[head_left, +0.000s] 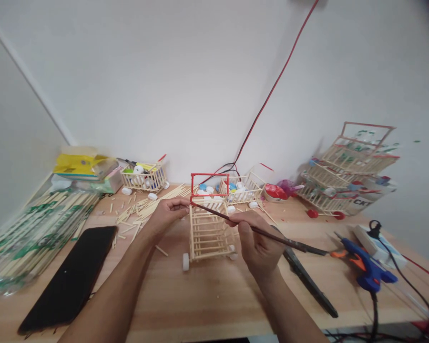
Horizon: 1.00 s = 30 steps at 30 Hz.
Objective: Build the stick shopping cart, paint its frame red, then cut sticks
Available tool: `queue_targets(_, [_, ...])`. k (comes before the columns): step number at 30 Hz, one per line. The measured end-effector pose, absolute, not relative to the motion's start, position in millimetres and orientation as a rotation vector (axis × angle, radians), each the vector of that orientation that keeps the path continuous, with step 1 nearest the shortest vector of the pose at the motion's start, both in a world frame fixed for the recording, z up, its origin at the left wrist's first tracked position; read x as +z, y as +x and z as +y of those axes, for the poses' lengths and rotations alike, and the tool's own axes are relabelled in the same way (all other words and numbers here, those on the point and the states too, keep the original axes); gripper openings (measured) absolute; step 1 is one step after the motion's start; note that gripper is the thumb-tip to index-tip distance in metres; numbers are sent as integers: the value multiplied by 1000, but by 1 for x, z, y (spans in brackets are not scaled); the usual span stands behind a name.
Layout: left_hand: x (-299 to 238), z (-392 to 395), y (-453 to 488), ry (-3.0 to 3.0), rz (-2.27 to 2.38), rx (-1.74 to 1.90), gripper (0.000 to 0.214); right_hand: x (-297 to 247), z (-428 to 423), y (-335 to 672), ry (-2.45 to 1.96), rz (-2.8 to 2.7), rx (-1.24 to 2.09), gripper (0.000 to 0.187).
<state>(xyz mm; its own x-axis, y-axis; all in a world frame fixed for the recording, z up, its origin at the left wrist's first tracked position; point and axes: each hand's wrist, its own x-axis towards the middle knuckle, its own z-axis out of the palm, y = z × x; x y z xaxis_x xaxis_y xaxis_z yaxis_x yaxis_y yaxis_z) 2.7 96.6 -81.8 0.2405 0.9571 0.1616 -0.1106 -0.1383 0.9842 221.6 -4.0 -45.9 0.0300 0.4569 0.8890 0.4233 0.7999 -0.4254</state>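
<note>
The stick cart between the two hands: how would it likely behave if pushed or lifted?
The stick cart would probably feel light for its size, being open, thin sticks. Pushed, it may roll if its white wheels turn freely. Its raised red frame looks slender, so lifting by that might strain the joints.

The stick cart (210,232) is pale wood-coloured, its handle frame (209,175) bright red, its wheels (186,262) white; the brush (271,235) is dark brown, the glue gun (372,272) blue and orange.
</note>
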Motion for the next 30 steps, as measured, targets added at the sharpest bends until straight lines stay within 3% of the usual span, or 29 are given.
queue_targets(30, [-80, 100, 2, 1412, 867, 1140, 19, -6, -10, 238, -1051, -1626, -340, 16])
